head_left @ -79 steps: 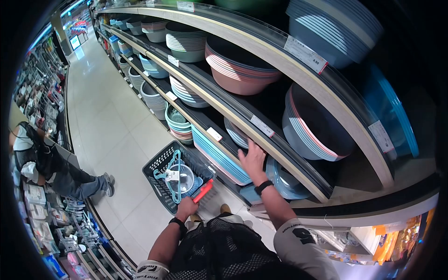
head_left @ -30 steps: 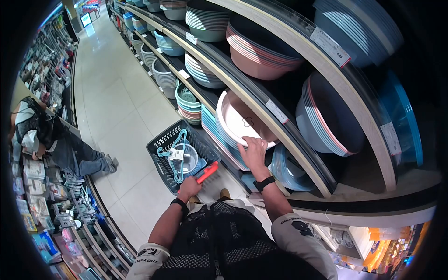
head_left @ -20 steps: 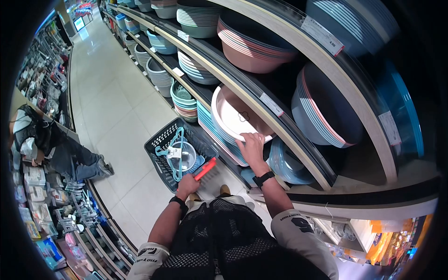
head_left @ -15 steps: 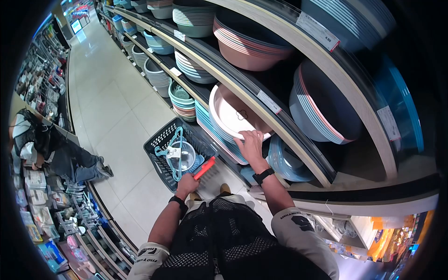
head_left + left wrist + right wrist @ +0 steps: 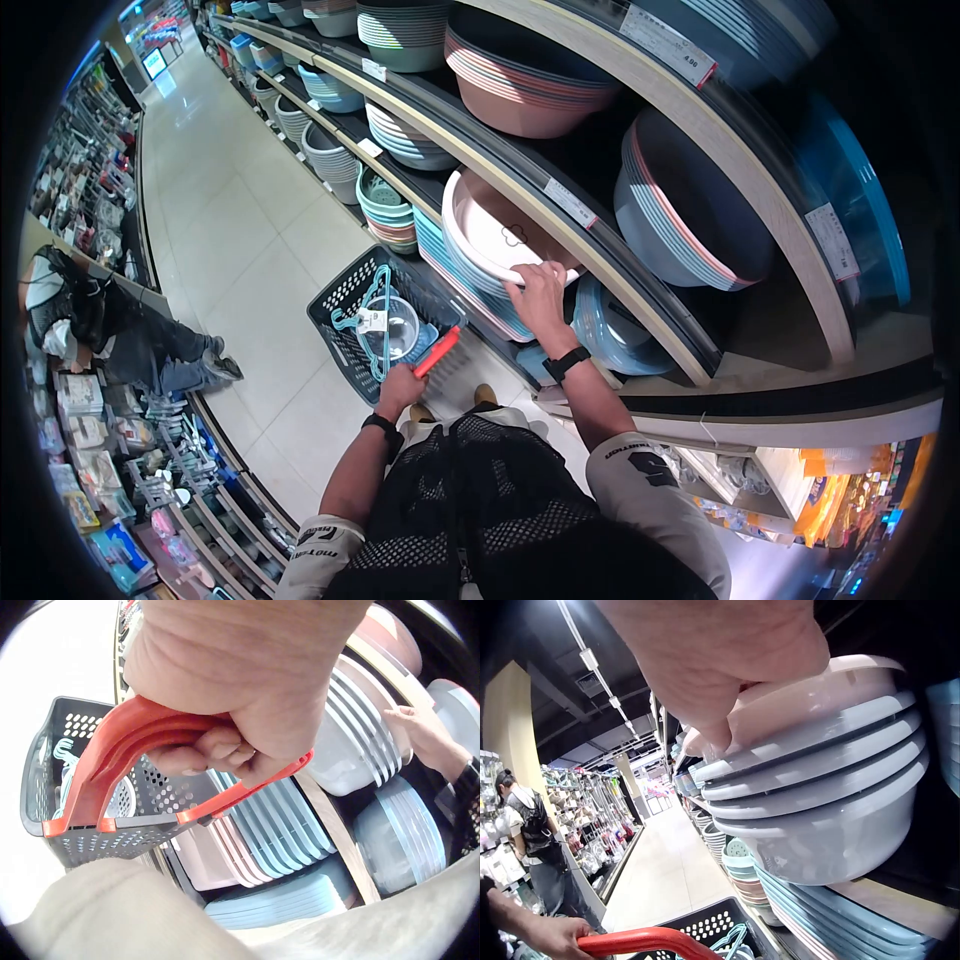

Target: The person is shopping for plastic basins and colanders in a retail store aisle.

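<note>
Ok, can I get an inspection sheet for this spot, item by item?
Surface: shelf with a wooden front edge.
Job's things: pale pink basin atop stacked grey basins; basket with red handle.
Clutter: blue hangers in the basket.
Hands: left hand grips the handle; right hand holds the pink basin's rim.
Cables: thin pale strand below the shelving, type unclear.
Surroundings: tiled aisle, another person.

Left hand (image 5: 402,388) curls low; right hand (image 5: 541,298) (fingers (image 5: 527,276) bent) stretches farther forward.
</note>
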